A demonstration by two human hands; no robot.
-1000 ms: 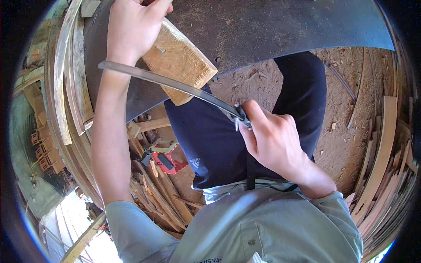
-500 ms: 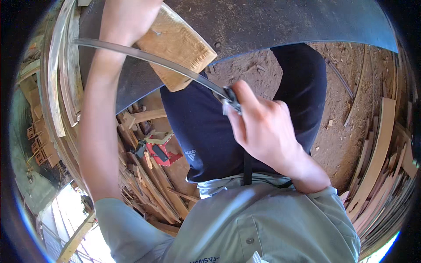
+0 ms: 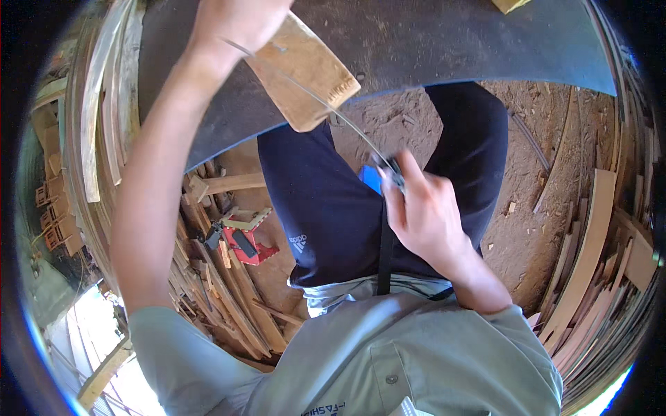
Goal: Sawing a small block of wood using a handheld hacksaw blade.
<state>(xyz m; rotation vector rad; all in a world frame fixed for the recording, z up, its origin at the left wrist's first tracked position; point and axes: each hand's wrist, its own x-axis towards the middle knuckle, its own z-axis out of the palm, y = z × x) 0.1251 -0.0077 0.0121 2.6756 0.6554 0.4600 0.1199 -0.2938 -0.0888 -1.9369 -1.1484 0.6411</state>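
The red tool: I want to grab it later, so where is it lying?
In the head view the red tool lies on the ground at the person's left, among wood offcuts, beside the dark trouser leg.

The left hand [image 3: 236, 21] is chopped off by the top edge, so there's no telling how its fingers sit on the wood block [image 3: 305, 73]. The saw blade [image 3: 326, 111] is just a thin blurry streak, teeth impossible to make out, and its far end disappears under that hand. The right hand [image 3: 423, 215] covers nearly all of the handle [image 3: 385, 177]; only a dark bit and some blue peek out. A yellow piece [image 3: 510, 5] at the top edge is mostly cut off. The red tool [image 3: 246, 243] among the scraps is too small to identify.
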